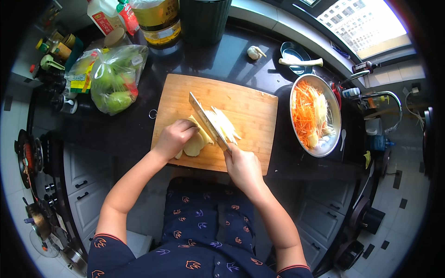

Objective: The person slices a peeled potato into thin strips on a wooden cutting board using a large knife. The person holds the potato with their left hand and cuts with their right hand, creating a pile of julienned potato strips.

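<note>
A wooden cutting board (pixel 255 116) lies on the dark counter in front of me. My left hand (pixel 174 138) presses curled fingertips onto pale yellow slices (pixel 195 145), which look like potato. Wrapped round the handle of a kitchen knife (pixel 206 118) is my right hand (pixel 244 167). The blade slants across the board, its tip pointing away and to the left, close beside the slices and my left fingertips. Thin pale shreds (pixel 225 125) lie in a loose pile along the blade's right side.
Right of the board stands a metal bowl (pixel 339 118) with orange and pale shreds. Behind it are a garlic bulb (pixel 254 53) and a peeler-like tool (pixel 301 61) across a small dish. A plastic bag (pixel 116 78) of green produce and an oil jug (pixel 157 23) stand back left.
</note>
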`<action>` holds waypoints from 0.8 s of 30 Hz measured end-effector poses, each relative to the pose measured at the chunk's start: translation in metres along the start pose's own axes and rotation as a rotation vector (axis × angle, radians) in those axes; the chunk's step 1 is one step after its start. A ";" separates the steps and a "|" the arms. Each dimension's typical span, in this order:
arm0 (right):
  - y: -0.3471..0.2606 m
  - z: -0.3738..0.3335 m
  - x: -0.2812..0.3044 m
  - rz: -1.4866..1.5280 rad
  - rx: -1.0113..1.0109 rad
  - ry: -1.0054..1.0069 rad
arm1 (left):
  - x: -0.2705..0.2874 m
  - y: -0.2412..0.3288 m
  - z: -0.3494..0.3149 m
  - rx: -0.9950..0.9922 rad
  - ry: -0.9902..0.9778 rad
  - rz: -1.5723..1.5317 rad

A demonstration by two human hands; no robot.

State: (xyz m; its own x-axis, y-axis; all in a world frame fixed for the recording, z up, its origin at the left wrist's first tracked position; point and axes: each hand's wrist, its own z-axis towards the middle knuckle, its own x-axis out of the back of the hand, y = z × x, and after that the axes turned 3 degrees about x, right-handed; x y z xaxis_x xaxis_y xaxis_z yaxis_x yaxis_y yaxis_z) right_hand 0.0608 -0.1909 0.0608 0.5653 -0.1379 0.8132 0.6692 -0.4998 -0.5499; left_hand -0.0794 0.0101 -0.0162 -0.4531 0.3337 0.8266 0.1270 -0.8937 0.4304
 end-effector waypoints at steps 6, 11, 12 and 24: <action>-0.008 -0.011 0.012 -0.066 0.018 -0.059 | -0.005 -0.004 -0.003 -0.010 0.019 0.011; -0.016 -0.010 0.012 -0.073 -0.046 -0.107 | -0.001 0.000 -0.001 -0.007 0.007 0.000; -0.017 -0.010 0.010 -0.088 -0.050 -0.115 | -0.001 0.001 -0.001 -0.004 0.007 -0.004; -0.005 0.004 -0.011 -0.080 -0.006 -0.030 | -0.004 -0.005 -0.003 0.027 -0.038 -0.036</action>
State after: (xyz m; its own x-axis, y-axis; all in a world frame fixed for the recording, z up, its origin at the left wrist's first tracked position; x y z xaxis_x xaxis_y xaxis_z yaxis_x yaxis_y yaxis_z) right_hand 0.0535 -0.1838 0.0540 0.5244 -0.0722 0.8484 0.7098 -0.5133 -0.4824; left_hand -0.0806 0.0125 -0.0230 -0.4243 0.3767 0.8235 0.1353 -0.8728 0.4689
